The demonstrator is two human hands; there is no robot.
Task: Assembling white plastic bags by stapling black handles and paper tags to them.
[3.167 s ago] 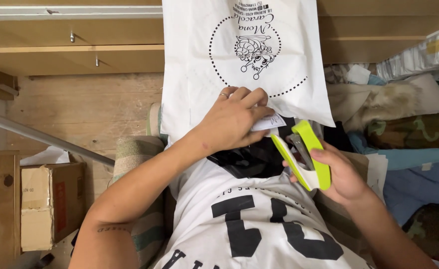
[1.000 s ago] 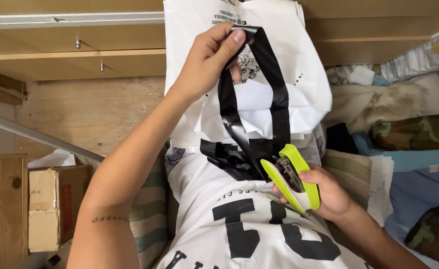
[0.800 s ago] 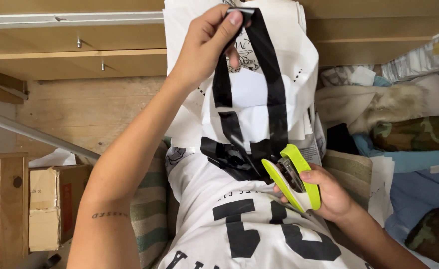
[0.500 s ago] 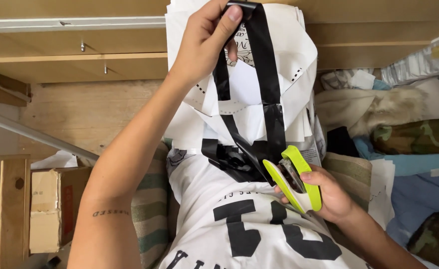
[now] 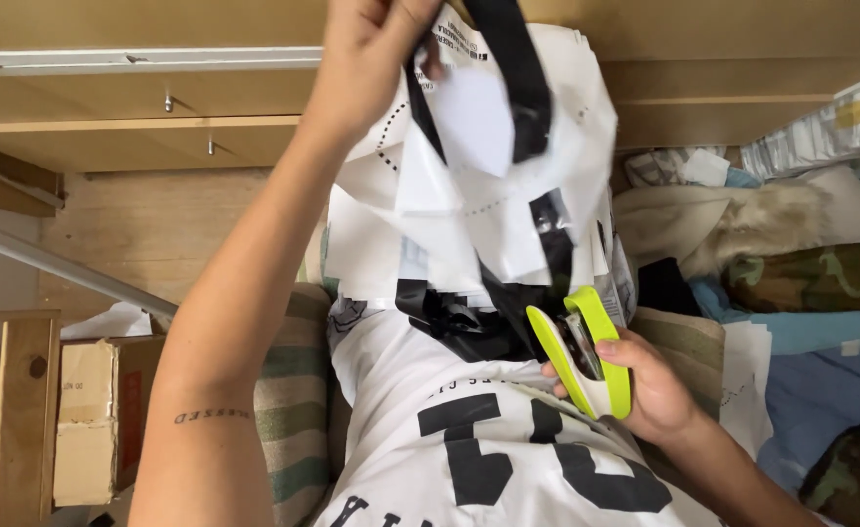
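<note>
- Left hand (image 5: 371, 49): fingers pinched on black strap (image 5: 508, 68) of white bag (image 5: 479, 195).
- Right hand (image 5: 649, 385): closed around lime stapler (image 5: 586, 356).
- Cardboard box (image 5: 93, 420) lower left; bag hides the clutter behind it.

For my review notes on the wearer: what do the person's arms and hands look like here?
Both arms are bare, with no sleeves, gloves, watch or rings visible. The left forearm carries a small dark line of tattooed lettering. The left hand is cropped at the top edge; the right hand shows no markings.
</note>
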